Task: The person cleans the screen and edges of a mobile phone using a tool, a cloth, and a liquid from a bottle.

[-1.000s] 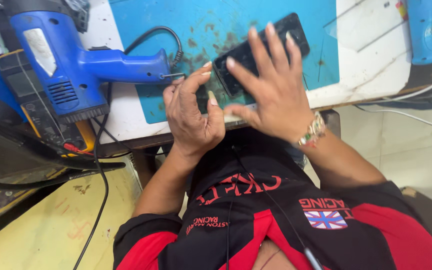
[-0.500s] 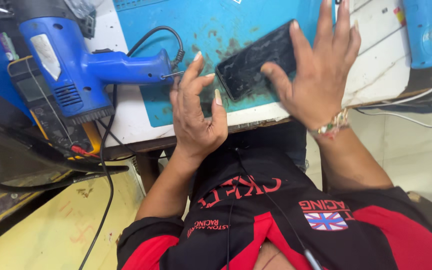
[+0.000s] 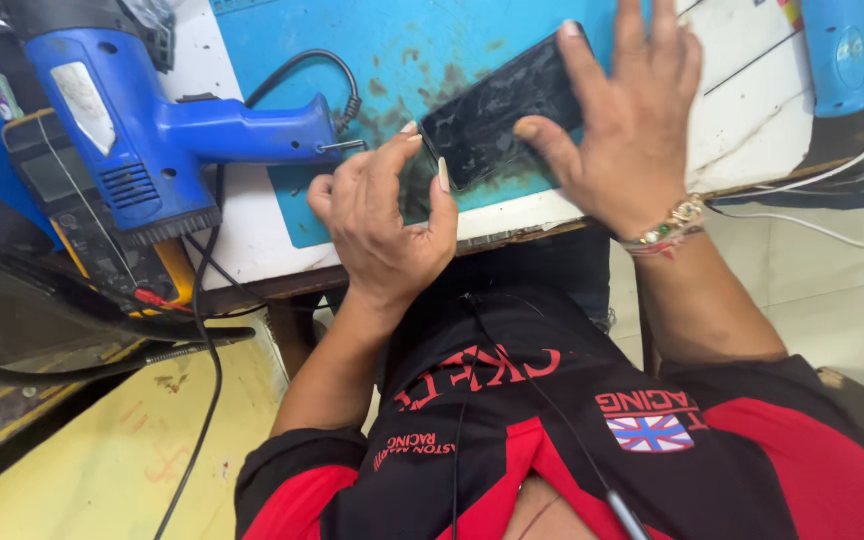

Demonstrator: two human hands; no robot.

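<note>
My right hand (image 3: 632,140) presses flat, fingers spread, on the black cracked-glass smartphone (image 3: 497,110) lying on the teal rubber mat (image 3: 352,40) at twelve o'clock, while my left hand (image 3: 382,215), fingers curled and holding nothing, touches its near corner.

left hand (image 3: 384,225) curling loosely, thumb and forefinger extending, palm down | right hand (image 3: 627,130) spreading flat, fingers splayed, pressing down, wrist bending back
</note>
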